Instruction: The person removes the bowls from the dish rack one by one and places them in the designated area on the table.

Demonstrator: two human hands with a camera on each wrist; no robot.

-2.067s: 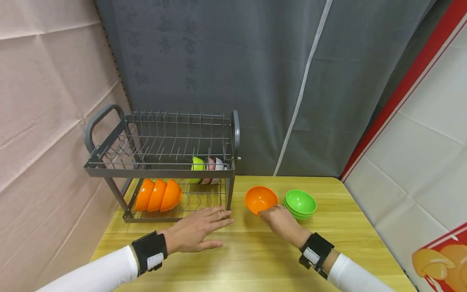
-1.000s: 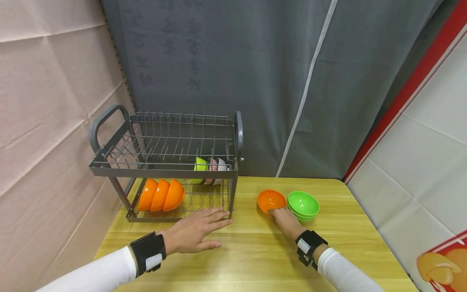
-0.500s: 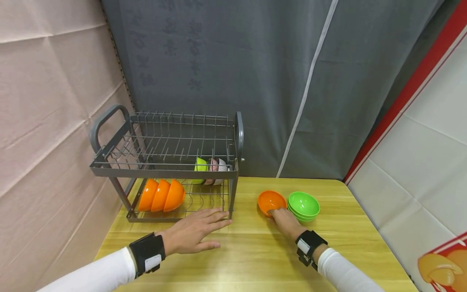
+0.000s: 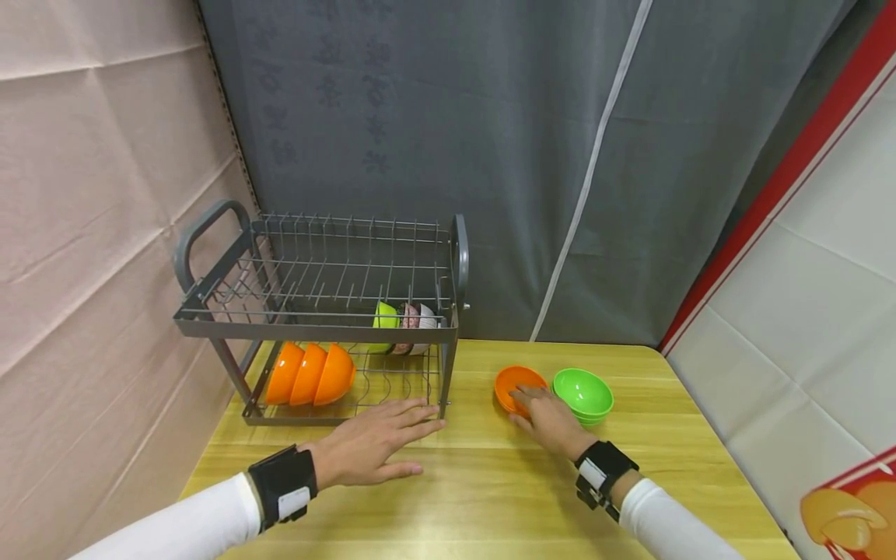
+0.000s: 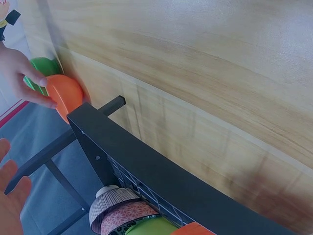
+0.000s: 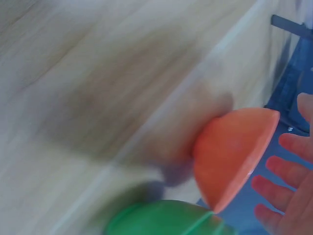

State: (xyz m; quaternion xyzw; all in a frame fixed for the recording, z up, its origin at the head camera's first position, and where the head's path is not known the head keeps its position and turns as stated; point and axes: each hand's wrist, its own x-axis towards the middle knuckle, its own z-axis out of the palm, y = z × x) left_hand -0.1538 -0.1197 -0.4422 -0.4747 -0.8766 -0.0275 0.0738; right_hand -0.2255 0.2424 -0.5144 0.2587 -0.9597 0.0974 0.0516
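An orange bowl (image 4: 511, 379) sits upright on the table, close beside stacked green bowls (image 4: 584, 393). My right hand (image 4: 551, 422) is over the bowl's near side with its fingers spread. In the right wrist view those fingers (image 6: 279, 191) are extended and stand apart from the orange bowl (image 6: 232, 147). Palm down, my left hand (image 4: 374, 442) lies near the front right corner of the dish rack (image 4: 315, 330), fingers straight and holding nothing. Whether it touches the table cannot be told.
Several orange bowls (image 4: 308, 375) lean in the rack's lower tier at the left. A lime bowl (image 4: 383, 317), a pink patterned bowl (image 4: 409, 317) and a whitish bowl (image 4: 426, 317) stand behind them to the right. A grey curtain (image 4: 525, 155) hangs behind the wooden table (image 4: 476, 498).
The orange bowl has moved right, up to the green bowls, with my right hand gripping its rim. Since then the right hand has let go and its fingers have spread. My left hand stays put.
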